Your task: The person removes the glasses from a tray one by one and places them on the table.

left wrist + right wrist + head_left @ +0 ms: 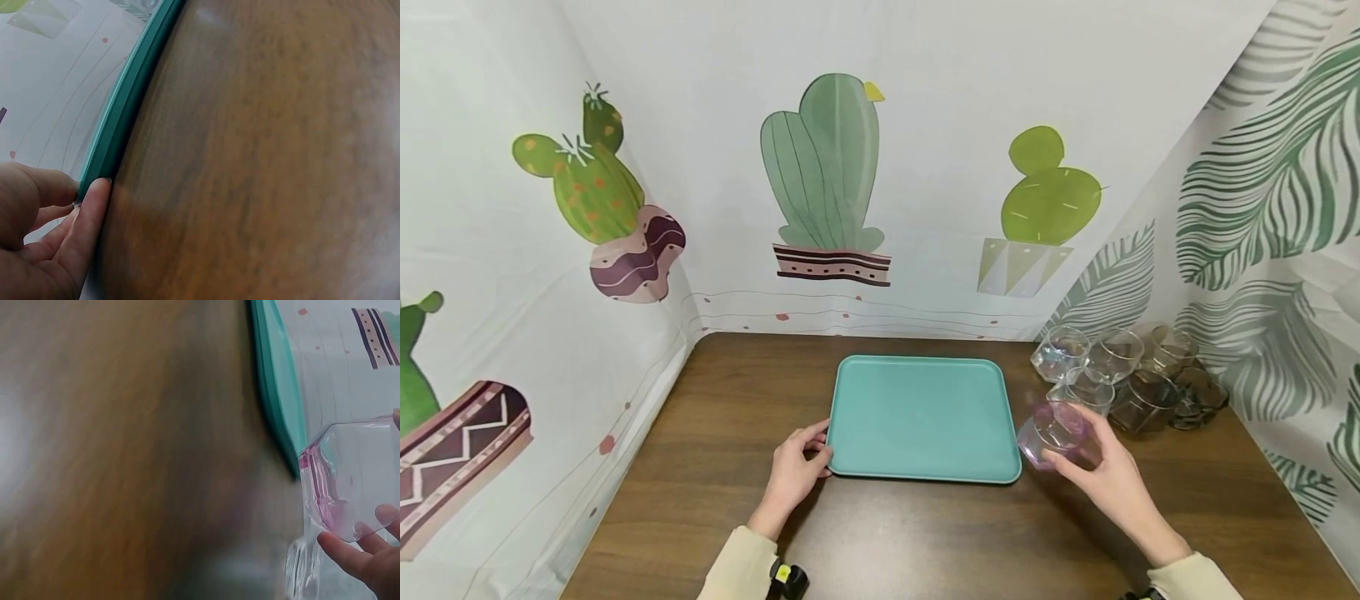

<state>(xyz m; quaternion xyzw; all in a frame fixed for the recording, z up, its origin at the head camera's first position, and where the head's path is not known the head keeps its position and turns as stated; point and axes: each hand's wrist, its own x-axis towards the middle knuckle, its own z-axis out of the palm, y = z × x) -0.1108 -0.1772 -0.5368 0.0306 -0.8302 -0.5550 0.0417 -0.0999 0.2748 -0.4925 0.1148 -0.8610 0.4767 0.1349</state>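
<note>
A teal rectangular tray [925, 417] lies on the wooden table. My left hand [797, 467] grips its near left corner; in the left wrist view, the thumb and fingers pinch the tray's rim [119, 119]. With thumb and fingers around it, my right hand [1105, 467] holds a pink-tinted clear glass [1052, 433] just beyond the tray's right edge. The glass [350, 481] is tilted, and in the right wrist view it looks raised above the table, with nothing visible inside. Behind that hand stands a group of glasses, the nearest being a clear glass [1086, 390].
Several more glasses crowd the back right, among them a clear glass [1060, 354] and a dark smoky glass [1144, 400]. A white cloth wall [925, 208] printed with cacti closes off the back. Brown tabletop [910, 542] extends in front of the tray.
</note>
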